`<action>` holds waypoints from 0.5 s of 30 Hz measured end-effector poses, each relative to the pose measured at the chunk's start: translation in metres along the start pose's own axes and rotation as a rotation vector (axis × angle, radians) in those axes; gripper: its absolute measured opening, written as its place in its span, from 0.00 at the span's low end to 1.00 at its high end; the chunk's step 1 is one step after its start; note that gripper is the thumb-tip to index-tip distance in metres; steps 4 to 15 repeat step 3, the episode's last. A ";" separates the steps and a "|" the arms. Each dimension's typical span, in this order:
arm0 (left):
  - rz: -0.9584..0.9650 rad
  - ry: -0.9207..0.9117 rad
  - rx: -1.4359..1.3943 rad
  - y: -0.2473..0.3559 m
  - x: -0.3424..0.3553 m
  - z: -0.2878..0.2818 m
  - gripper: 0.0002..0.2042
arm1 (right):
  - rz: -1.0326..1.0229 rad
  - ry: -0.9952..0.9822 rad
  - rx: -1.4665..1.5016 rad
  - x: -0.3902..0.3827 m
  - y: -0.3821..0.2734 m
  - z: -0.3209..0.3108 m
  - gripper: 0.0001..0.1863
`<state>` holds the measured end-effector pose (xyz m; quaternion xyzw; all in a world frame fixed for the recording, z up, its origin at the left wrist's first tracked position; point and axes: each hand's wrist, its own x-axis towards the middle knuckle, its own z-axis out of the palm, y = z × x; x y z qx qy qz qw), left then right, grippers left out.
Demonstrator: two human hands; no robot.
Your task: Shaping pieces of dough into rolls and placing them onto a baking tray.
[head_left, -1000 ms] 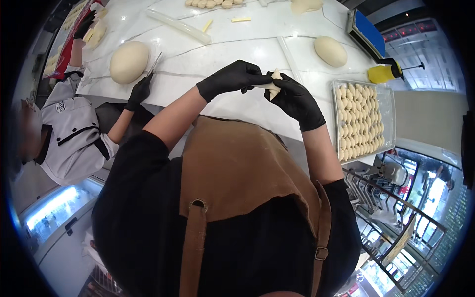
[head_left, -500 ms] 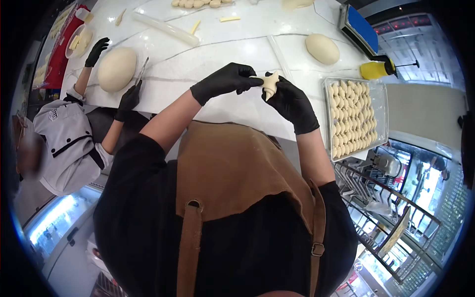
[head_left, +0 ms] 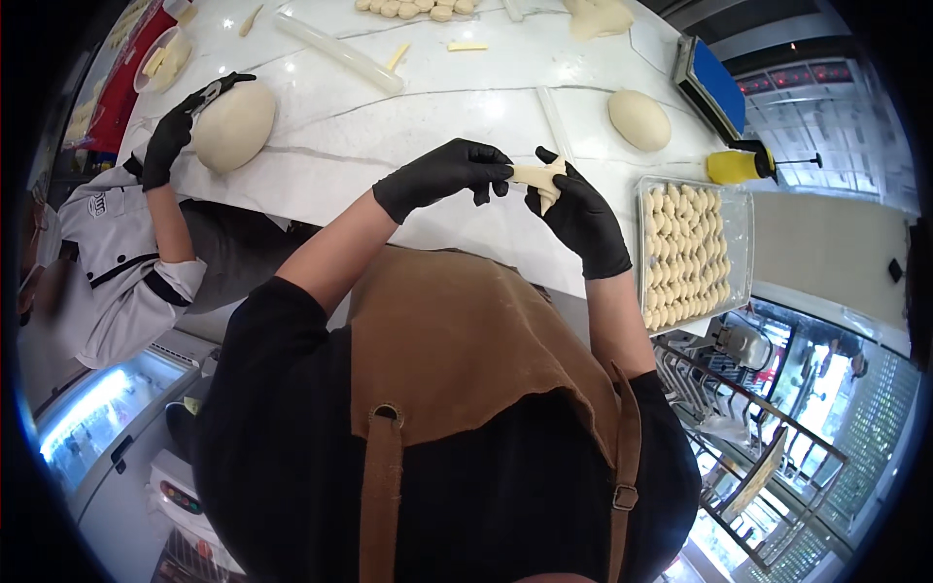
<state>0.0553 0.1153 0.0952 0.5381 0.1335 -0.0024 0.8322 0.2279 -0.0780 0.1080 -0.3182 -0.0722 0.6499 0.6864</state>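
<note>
A small pale piece of dough (head_left: 537,176) is held up over the near part of the marble table, stretched between my hands. My left hand (head_left: 445,179), in a black glove, pinches its drawn-out left end between thumb and fingertips. My right hand (head_left: 585,219), gloved in black too, is closed round the thicker right end, thumb raised behind it. A short tip of dough hangs below the right fingers; what lies inside that palm is hidden. Right of my right hand, a clear tray (head_left: 746,228) carries close rows of shaped dough pieces (head_left: 685,248).
On the marble table (head_left: 457,107) are a translucent rolling pin (head_left: 340,53), yellow strips (head_left: 467,46), a dough ball (head_left: 639,120), a yellow spray bottle (head_left: 731,167) and a blue-topped scale (head_left: 712,85). At left, a co-worker's gloved hand (head_left: 170,146) is by a large dough ball (head_left: 235,126).
The dough between my hands is now drawn into a longer strip, my left hand slightly farther from the right. The co-worker's hands have moved to the far side of the large ball.
</note>
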 end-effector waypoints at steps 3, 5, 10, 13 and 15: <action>-0.020 0.053 0.094 0.003 -0.004 -0.001 0.07 | 0.027 -0.101 0.023 0.005 0.004 -0.007 0.20; -0.020 0.053 0.094 0.003 -0.004 -0.001 0.07 | 0.027 -0.101 0.023 0.005 0.004 -0.007 0.20; -0.020 0.053 0.094 0.003 -0.004 -0.001 0.07 | 0.027 -0.101 0.023 0.005 0.004 -0.007 0.20; -0.020 0.053 0.094 0.003 -0.004 -0.001 0.07 | 0.027 -0.101 0.023 0.005 0.004 -0.007 0.20; -0.020 0.053 0.094 0.003 -0.004 -0.001 0.07 | 0.027 -0.101 0.023 0.005 0.004 -0.007 0.20</action>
